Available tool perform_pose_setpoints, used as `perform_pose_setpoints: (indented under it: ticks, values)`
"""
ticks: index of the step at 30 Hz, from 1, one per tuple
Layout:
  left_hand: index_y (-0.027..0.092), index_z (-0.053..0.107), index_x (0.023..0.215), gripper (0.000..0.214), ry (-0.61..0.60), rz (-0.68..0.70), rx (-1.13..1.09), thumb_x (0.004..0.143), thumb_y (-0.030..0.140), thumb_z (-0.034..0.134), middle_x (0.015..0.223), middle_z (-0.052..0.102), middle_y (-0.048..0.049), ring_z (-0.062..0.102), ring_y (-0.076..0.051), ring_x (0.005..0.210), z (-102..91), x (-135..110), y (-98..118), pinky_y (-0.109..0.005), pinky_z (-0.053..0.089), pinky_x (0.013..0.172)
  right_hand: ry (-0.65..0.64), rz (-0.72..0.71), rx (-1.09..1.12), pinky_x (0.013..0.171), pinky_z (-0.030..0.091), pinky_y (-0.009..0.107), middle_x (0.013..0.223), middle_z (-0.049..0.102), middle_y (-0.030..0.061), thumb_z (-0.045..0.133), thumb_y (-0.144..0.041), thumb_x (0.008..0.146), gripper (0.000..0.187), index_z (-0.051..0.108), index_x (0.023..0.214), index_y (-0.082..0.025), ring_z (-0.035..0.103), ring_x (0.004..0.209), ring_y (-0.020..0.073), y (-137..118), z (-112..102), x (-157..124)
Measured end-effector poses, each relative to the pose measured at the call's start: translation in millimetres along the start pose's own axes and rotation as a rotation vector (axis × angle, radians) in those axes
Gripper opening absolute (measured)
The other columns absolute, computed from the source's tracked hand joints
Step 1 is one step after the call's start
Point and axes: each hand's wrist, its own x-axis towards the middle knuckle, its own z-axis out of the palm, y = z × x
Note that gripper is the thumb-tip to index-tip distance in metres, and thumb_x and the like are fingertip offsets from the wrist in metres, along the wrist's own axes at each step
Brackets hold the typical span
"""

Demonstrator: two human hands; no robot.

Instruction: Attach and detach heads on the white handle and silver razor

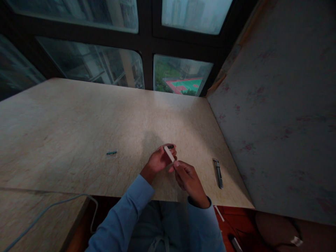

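My left hand (159, 161) and my right hand (189, 180) meet over the near middle of a pale stone-patterned table (78, 119). Together they pinch a short white stick-like piece (169, 154); my left fingers close round its far end, where a small dark tip (170, 147) shows, and my right fingertips grip its near end. A small dark, teal-tinted part (111, 153) lies on the table to the left of my hands. A slim grey metal tool (218, 173) lies to the right, near the table's edge.
A mottled grey wall panel (275, 105) bounds the table on the right. Dark-framed windows (147, 42) run along the far edge. A grey cable (47, 210) crosses a lower surface at the near left. Small items lie on the red floor (236, 224) below.
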Motion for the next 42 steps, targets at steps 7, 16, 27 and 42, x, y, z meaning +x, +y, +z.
perform_pose_setpoints:
  ticks: [7,16,27,42]
  values:
    - [0.012,0.070,0.086,0.048,0.005,-0.002,0.029,0.057,0.045,0.088,0.073,0.059,-0.0033,0.054,-0.014,0.066,-0.5,0,0,-0.028,0.045,0.061,0.082,-0.019,-0.113,0.042,0.019,0.022,0.050,0.030,-0.0072,0.046,-0.060,0.092,0.050,0.060,0.074,-0.016,0.027,0.044,0.0073,3,-3,1]
    - [0.013,0.068,0.083,0.044,-0.011,0.017,0.048,0.057,0.043,0.088,0.073,0.058,-0.0017,0.053,-0.013,0.063,2.7,-2,2,-0.029,0.046,0.062,0.116,-0.080,-0.175,0.046,0.023,0.023,0.053,0.033,-0.0063,0.042,-0.056,0.095,0.047,0.059,0.075,-0.017,0.030,0.047,0.0088,-4,-1,-4]
    - [0.011,0.065,0.080,0.049,0.002,-0.011,0.030,0.052,0.042,0.091,0.066,0.052,0.0007,0.048,-0.011,0.060,7.0,-2,4,-0.028,0.043,0.062,0.259,-0.132,-0.346,0.052,0.028,0.025,0.056,0.042,-0.0029,0.042,-0.053,0.096,0.045,0.058,0.072,-0.018,0.040,0.054,0.0124,-7,-4,-2]
    - [0.013,0.065,0.078,0.044,-0.057,0.013,0.044,0.056,0.043,0.090,0.067,0.054,0.0006,0.050,-0.010,0.059,8.1,-2,4,-0.027,0.044,0.063,0.319,-0.160,-0.426,0.054,0.030,0.026,0.056,0.047,-0.0014,0.040,-0.054,0.095,0.047,0.059,0.071,-0.018,0.044,0.054,0.0138,-6,0,0]
